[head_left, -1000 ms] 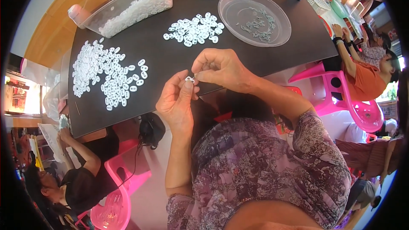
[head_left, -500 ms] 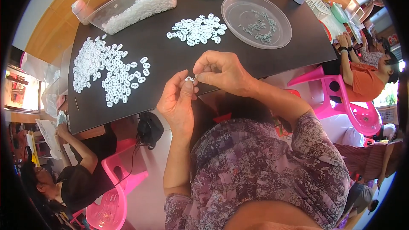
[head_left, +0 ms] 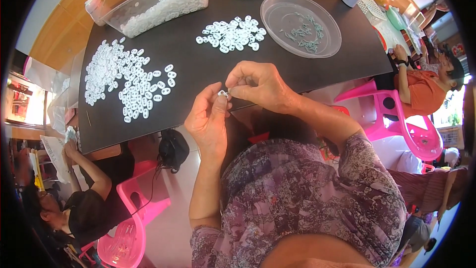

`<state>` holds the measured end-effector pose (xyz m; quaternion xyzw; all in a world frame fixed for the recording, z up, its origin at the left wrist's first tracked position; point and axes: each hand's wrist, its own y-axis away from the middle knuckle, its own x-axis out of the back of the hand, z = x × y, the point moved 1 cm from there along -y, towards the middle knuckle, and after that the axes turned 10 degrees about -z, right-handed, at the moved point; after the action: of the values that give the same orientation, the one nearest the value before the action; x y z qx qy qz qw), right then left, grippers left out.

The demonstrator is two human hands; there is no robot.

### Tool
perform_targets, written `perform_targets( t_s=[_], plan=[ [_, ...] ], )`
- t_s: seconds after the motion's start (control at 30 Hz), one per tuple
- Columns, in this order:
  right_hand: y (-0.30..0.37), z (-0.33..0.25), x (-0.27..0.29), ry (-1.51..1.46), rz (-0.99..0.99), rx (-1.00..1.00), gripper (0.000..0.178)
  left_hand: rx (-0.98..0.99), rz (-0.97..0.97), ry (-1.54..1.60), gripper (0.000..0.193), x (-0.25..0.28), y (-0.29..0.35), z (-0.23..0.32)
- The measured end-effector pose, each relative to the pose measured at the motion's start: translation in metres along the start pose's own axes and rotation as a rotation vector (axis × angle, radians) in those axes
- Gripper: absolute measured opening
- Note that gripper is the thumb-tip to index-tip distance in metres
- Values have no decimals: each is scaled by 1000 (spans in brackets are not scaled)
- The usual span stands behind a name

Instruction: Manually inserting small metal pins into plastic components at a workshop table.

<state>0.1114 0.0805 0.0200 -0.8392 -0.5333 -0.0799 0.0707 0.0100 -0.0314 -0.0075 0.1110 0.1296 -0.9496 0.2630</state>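
1. Barely anything has moved since the earlier frame: I see both hands still meeting above the table [head_left: 208,64] edge.
2. Left hand [head_left: 209,121] and right hand [head_left: 260,87] pinch 1 small white ring [head_left: 222,93] between narrow fingertips.
3. Fitting seems ongoing; loose white rings [head_left: 130,82] wait.

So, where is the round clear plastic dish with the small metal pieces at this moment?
In the head view, the round clear dish sits on the far right part of the black table, right of the small pile of white rings and beyond the right hand.
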Motion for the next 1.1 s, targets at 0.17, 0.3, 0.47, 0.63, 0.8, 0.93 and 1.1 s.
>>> perform_targets(
  t_s=[0.17,0.3,0.47,0.63,0.8,0.93,1.1],
  plan=[
    [1,0,-1,5,-4,-8,11,-18,0,-21,21,1,1,-1],
    [1,0,-2,-4,-3,-18,12,-20,-8,-24,22,2,2,-1],
    [1,4,-3,-50,-9,-5,12,-9,-15,-41,22,3,4,-1],
    [2,1,-4,-60,-22,-38,12,0,-18,-29,22,4,5,-1],
    [3,1,-5,-40,-20,-48,12,-23,-22,-126,21,3,5,-1],
    [2,2,-9,31,-27,-30,11,-48,-24,-246,20,3,6,-2],
    [-1,9,-13,-19,1,37,7,-16,0,-83,19,3,6,-4]
  ],
)
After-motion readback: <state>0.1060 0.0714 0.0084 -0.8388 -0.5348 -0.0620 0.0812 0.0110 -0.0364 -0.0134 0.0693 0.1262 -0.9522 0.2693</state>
